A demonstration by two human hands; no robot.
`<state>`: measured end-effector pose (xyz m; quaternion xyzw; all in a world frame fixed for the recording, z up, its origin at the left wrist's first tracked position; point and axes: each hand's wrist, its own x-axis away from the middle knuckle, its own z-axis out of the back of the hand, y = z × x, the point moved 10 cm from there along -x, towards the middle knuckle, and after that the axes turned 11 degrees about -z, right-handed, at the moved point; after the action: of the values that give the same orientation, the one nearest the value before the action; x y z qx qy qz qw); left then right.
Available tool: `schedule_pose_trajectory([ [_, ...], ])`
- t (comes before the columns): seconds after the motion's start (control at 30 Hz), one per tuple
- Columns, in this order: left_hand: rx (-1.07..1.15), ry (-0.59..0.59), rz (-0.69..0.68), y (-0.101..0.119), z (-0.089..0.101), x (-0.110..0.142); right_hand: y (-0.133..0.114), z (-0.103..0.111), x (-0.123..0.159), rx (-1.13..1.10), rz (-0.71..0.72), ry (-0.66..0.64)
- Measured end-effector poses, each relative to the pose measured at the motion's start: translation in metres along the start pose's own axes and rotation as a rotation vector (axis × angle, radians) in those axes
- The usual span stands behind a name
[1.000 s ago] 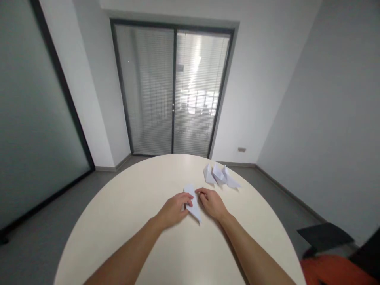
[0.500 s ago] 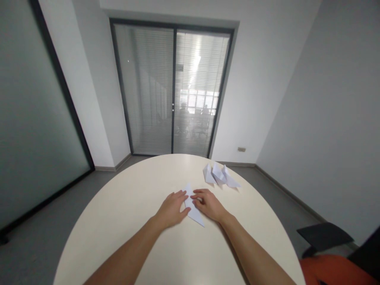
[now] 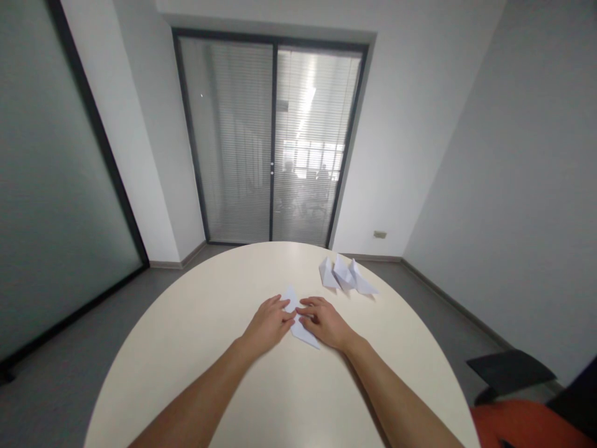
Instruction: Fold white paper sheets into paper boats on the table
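A folded white paper (image 3: 305, 337) lies on the round white table (image 3: 200, 330), about midway between its left and right edges. One narrow tip points to the far edge, and another corner slants toward the near right. Its visible faces are plain white.

The left hand (image 3: 269, 323) reaches over the paper's left side, fingers slightly bent and a little apart, thumb and forefinger close together on it. The right hand (image 3: 325, 322) is on the opposite side, fingers curled, tips on the paper near the left hand's. Whether either hand pinches the sheet or only presses it, I cannot tell.

Three folded pieces (image 3: 344, 274) of white paper stand in a row near the table's far right edge, peaks up. Beyond the right edge is a chair (image 3: 520, 422) with an orange seat; past the far edge, a glazed door (image 3: 228, 143) with blinds.
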<state>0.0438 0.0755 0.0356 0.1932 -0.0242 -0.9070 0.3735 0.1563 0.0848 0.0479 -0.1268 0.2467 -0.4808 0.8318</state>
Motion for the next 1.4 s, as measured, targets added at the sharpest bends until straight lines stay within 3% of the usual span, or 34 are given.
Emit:
schedule_pose_trajectory([
  [0.13,0.008,-0.014,-0.037,0.009,0.003,0.001,0.005,-0.002,-0.001,-0.002,-0.021,-0.002],
  [0.63,-0.107,-0.046,0.232,-0.015,-0.008,0.010,0.015,0.006,-0.002,0.052,-0.146,0.047],
  [0.83,-0.106,-0.072,0.233,-0.021,-0.014,0.013,0.008,0.009,-0.001,0.019,-0.115,0.049],
  [1.4,-0.073,0.013,0.216,-0.018,-0.003,0.009,0.009,0.008,-0.001,-0.049,-0.112,0.024],
])
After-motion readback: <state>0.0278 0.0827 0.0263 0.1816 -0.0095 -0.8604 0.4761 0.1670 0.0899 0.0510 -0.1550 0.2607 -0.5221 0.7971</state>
